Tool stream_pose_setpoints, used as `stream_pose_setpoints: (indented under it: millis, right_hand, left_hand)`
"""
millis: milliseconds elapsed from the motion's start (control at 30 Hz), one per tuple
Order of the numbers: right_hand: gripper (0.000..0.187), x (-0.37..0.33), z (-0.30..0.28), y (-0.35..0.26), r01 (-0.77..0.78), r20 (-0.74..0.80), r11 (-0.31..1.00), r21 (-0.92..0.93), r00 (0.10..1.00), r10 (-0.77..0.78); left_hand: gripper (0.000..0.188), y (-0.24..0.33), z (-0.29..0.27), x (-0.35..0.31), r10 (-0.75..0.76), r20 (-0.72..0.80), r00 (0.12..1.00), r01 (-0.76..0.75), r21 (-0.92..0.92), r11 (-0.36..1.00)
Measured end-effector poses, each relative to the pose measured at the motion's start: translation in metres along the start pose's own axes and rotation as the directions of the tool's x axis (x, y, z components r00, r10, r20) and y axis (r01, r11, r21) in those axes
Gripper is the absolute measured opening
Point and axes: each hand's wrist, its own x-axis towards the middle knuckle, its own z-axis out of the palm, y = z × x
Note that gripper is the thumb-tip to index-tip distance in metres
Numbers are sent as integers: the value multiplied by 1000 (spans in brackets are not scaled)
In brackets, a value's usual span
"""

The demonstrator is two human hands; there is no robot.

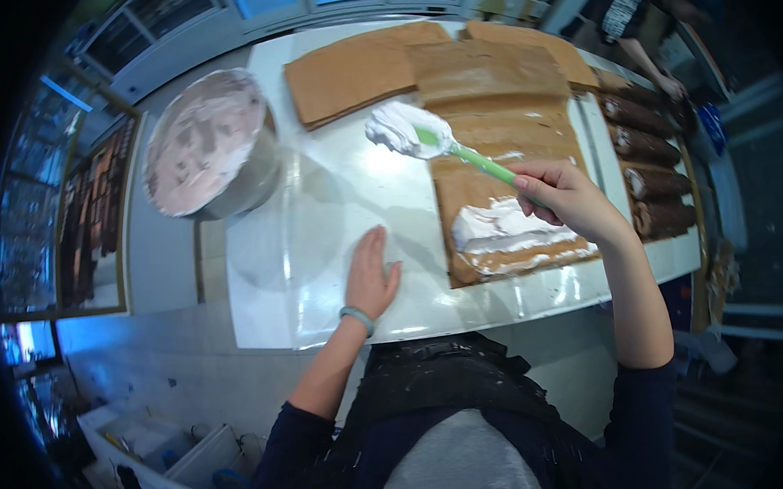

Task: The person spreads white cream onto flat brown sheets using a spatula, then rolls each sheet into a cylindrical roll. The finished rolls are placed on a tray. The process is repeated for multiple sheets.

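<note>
Left of the flat brown rectangular sponge cake sheet, the left hand lies open and flat on the clear plastic sheet covering the white surface, its grip empty; pressing there should stop sliding. Above the sponge, the right hand holds the green-handled white spatula, loaded with cream, in a closed grip; laying it low and drawing evenly from the smeared near edge would probably spread best.
</note>
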Motion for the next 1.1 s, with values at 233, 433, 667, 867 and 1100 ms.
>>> stream_pose_setpoints:
  millis: [233,433,667,867,1100]
  right_hand:
    - [53,107,195,-72,440,14,292,-849,572,-820]
    - [51,35,172,-31,389,126,180,-904,642,-756]
    - [36,-51,39,61,-36,-410,699,-714,831,-376]
    - [34,-31,-10,96,191,38,235,-953,846,-532]
    - [35,-30,-59,87,110,72,56,-992,884,-463]
  left_hand:
    - [70,-11,5,-7,14,0,1000,-14,21,1000]
    - [70,-13,5,-6,9,14,1000,-9,5,1000]
    - [67,1,-1,-1,2,-21,1000,-2,0,1000]
    - [67,0,0,-1,10,16,1000,-11,40,999]
    - [66,-1,3,-3,3,11,1000,-3,67,998]
